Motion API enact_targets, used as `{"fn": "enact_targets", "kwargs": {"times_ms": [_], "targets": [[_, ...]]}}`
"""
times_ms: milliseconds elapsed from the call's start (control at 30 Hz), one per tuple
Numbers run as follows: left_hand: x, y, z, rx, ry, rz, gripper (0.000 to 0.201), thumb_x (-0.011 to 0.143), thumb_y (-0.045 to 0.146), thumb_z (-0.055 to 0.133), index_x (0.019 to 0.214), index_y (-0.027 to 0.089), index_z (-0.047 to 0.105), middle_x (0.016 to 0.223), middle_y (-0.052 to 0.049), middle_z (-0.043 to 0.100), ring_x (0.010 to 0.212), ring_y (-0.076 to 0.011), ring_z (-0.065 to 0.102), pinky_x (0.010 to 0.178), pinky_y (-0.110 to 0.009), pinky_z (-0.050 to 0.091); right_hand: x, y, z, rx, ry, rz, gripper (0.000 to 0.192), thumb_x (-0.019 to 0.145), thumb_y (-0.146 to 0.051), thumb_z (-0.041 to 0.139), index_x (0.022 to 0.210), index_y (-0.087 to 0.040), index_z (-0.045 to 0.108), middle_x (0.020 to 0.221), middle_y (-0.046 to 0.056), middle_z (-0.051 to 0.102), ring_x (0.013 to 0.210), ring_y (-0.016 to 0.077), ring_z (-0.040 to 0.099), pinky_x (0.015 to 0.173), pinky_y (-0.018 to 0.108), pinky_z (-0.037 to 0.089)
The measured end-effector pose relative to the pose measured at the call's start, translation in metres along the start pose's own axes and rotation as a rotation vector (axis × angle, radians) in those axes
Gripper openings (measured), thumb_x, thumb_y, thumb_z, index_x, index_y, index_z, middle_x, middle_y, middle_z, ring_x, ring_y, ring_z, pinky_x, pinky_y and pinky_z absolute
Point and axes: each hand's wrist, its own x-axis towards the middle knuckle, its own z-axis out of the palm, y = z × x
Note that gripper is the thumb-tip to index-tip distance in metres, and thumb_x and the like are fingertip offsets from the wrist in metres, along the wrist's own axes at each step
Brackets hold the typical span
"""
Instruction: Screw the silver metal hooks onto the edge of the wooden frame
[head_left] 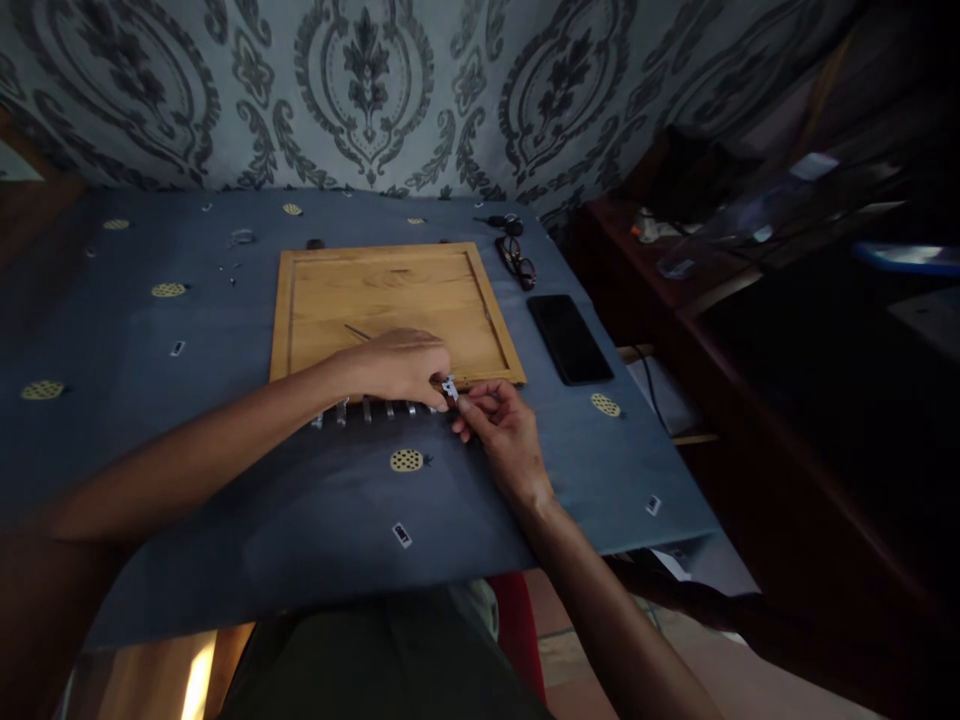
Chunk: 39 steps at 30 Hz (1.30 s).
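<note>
My left hand (397,365) rests curled at the near edge of a wooden tray (390,300), its fingertips on a small silvery metal piece (449,388). My right hand (502,425) comes in from the right and pinches the same piece between thumb and fingers. Several small metal parts (365,410) lie in a row on the blue cloth (225,450) just under my left wrist. A thin dark rod (357,331) lies on the tray behind my left hand.
A black phone (569,338) lies right of the tray, with glasses (516,260) and keys (502,222) behind it. Tiny parts (232,268) are scattered at the left. A dark wooden side table (675,270) with clutter stands to the right; patterned wallpaper (367,90) behind.
</note>
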Motion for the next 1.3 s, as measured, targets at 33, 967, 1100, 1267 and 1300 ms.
{"fn": "enact_targets", "kwargs": {"times_ms": [33,967,1100,1267,1300], "targets": [[0.000,0.000,0.000,0.003,0.001,0.000,0.022,0.081,0.036,0.063,0.078,0.016,0.072,0.081,-0.004,0.068,0.069,-0.0130,0.053,0.059,-0.025,0.027,0.000,0.000,0.000,-0.001,0.012,-0.004,0.042,0.070,-0.050,0.083,0.082,-0.025,0.051,0.062,-0.006,0.063,0.051,0.0112,0.059,0.048,0.024,0.048],[-0.008,0.003,-0.036,-0.204,0.280,0.000,0.033,0.091,0.038,0.055,0.069,0.014,0.062,0.062,0.002,0.046,0.058,-0.0074,0.037,0.058,-0.025,0.023,0.002,0.002,0.000,-0.063,-0.026,-0.045,0.034,0.071,-0.042,0.082,0.078,-0.024,0.053,0.068,-0.004,0.061,0.056,0.0116,0.057,0.055,0.026,0.050],[-0.012,0.022,-0.052,-0.559,0.742,0.024,0.036,0.098,0.032,0.046,0.071,0.014,0.059,0.058,0.004,0.034,0.055,-0.0061,0.031,0.058,-0.023,0.021,0.003,0.002,0.001,-0.057,-0.028,-0.051,0.033,0.071,-0.042,0.081,0.078,-0.024,0.053,0.065,-0.005,0.060,0.055,0.0117,0.056,0.053,0.026,0.049],[-0.002,0.037,-0.040,-0.987,0.861,0.137,0.023,0.098,0.032,0.047,0.088,0.019,0.063,0.057,0.005,0.035,0.054,-0.0068,0.034,0.055,-0.023,0.026,0.003,0.001,0.000,-0.057,-0.036,-0.052,0.031,0.072,-0.041,0.080,0.078,-0.024,0.054,0.065,-0.005,0.060,0.055,0.0115,0.056,0.053,0.026,0.048],[0.001,0.039,-0.036,-1.031,0.867,0.157,0.022,0.098,0.031,0.048,0.087,0.019,0.062,0.056,0.005,0.035,0.054,-0.0069,0.034,0.054,-0.023,0.027,0.003,0.001,0.000,-0.058,-0.037,-0.052,0.031,0.072,-0.041,0.080,0.078,-0.024,0.054,0.065,-0.005,0.060,0.055,0.0115,0.056,0.053,0.026,0.048]]}}
